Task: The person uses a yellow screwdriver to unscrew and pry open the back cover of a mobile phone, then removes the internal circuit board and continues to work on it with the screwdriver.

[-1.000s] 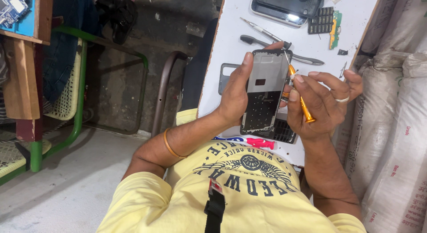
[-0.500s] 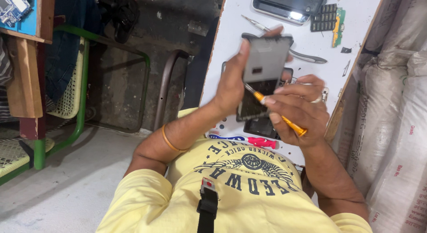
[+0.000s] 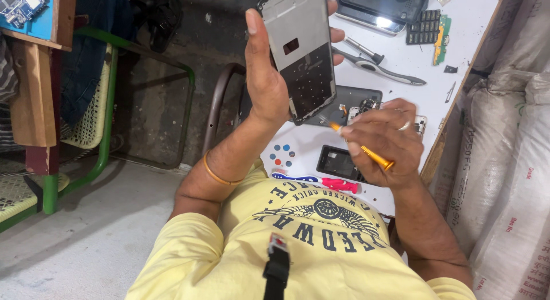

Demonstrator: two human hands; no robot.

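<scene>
We see the left hand (image 3: 269, 85) clamped around a grey flat phone frame (image 3: 302, 53), the right hand (image 3: 381, 142) pinching an orange-handled screwdriver (image 3: 361, 148) just below; a slipped tip could, we judge, gouge it.

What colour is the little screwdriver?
The screwdriver in the right hand is orange-yellow, best seen in the head view.

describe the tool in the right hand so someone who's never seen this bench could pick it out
Start at the white worktable and the phone frame raised in the left hand. Just below the frame's lower edge, the right hand pinches a slim screwdriver with an orange handle and thin metal tip. Unlike the silver tweezers and red-and-blue tool lying flat, it is held off the table.
</scene>
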